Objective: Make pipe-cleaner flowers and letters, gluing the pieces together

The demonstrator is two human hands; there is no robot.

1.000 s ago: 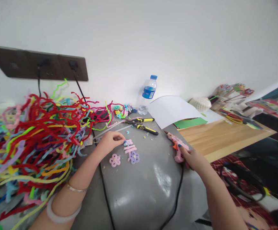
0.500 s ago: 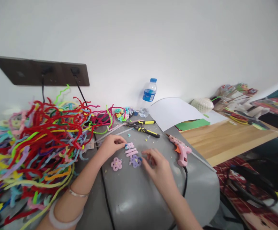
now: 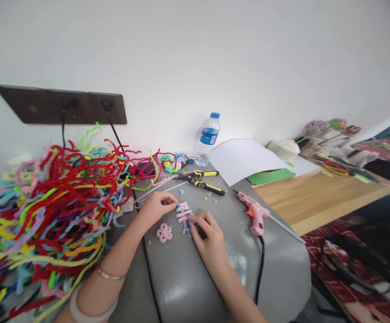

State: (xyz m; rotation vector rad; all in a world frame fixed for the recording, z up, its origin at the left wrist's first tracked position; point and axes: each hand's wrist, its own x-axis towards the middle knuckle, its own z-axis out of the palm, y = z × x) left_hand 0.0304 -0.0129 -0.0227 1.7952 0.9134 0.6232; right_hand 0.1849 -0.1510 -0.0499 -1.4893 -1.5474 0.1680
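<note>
On the grey table lies a pink fuzzy piece [image 3: 183, 214] made of short bars. My left hand [image 3: 159, 207] pinches its upper left end, where a bit of blue shows. The fingers of my right hand [image 3: 207, 235] are pressed together at its lower right side, over a purple flower [image 3: 186, 229] that they partly cover. A separate pink flower [image 3: 164, 233] lies just to the left, touched by neither hand.
Colourful pipe cleaners [image 3: 63, 202] are heaped at the left. Pliers [image 3: 203, 181] and a water bottle [image 3: 209, 137] are behind my hands. A pink glue gun [image 3: 257, 215] with its black cord lies right, near white paper [image 3: 245, 159] and a wooden board [image 3: 292, 195].
My right hand has moved left onto the purple flower and the pink piece, and its fingers have closed. My left hand stays at the upper end. The view has shifted slightly.
</note>
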